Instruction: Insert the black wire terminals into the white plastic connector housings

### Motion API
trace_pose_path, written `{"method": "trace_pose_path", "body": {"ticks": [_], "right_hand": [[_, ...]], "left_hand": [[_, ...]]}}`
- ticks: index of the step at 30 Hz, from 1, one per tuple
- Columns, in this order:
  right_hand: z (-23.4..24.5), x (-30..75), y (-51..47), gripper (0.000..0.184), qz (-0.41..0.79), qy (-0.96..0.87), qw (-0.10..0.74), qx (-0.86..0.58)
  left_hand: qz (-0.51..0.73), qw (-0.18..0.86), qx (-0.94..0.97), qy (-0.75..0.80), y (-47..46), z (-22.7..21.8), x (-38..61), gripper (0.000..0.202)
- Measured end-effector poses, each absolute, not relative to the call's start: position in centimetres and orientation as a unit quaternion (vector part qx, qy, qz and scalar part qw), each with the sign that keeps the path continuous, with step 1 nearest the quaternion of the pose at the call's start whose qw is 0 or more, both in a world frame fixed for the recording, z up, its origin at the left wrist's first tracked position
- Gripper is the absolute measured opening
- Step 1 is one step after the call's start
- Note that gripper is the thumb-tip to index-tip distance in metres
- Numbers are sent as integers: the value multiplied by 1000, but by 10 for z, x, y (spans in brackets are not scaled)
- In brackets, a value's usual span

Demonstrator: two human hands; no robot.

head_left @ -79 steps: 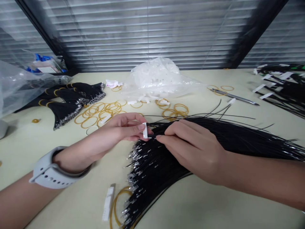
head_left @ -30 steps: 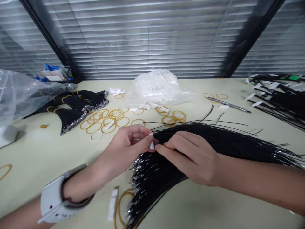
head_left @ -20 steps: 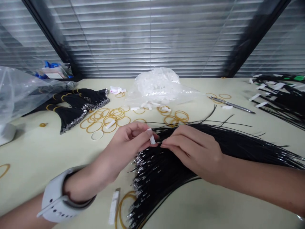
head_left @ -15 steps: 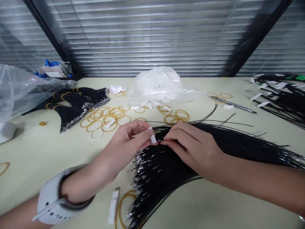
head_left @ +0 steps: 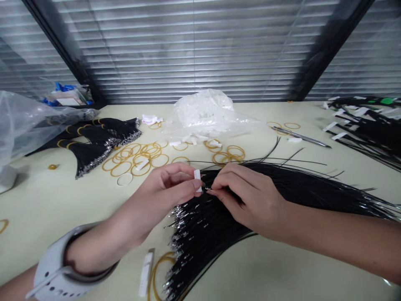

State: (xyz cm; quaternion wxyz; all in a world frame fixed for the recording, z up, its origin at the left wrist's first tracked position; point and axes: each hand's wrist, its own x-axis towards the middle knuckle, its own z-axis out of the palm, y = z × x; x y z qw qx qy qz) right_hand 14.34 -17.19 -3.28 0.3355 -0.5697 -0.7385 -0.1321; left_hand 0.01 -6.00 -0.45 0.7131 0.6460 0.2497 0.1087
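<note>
My left hand (head_left: 166, 186) pinches a small white plastic connector housing (head_left: 197, 180) upright between thumb and fingertips. My right hand (head_left: 247, 196) sits on a large fan of thin black wires (head_left: 282, 179), its fingertips pinching a wire end just beside the connector. The wire's tip is mostly hidden by those fingers. Small silver crimped terminals (head_left: 183, 225) line the fan's loose ends, which spread down towards me. A grey watch strap (head_left: 62, 276) circles my left wrist.
Amber rubber bands (head_left: 134, 165) and white connector pieces lie on the pale table (head_left: 62, 196). Beyond are a clear plastic bag (head_left: 203, 113), banded wire bundles (head_left: 100, 140), a metal pen (head_left: 300, 139), and wired harnesses (head_left: 363, 129) at right.
My hands have drawn closer together, with the right fingertips now pinching a wire end beside the connector. The head view has shifted slightly, moving the table scene in the frame.
</note>
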Motion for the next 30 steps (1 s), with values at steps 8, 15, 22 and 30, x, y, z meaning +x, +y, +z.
{"method": "trace_pose_path", "body": {"ticks": [8, 15, 22, 30], "right_hand": [[-34, 143, -171, 7, -149, -748, 345, -548], [-27, 136, -179, 12, -174, -776, 291, -532], [-9, 140, -179, 19, -141, -776, 225, -572], [30, 175, -164, 24, 103, -694, 261, -663]], "left_hand": [[110, 721, 636, 253, -64, -4, 1, 7], [127, 735, 606, 276, -60, -7, 2, 19], [142, 740, 602, 263, -61, -6, 0, 21], [158, 616, 747, 191, -59, 5, 6, 40]]}}
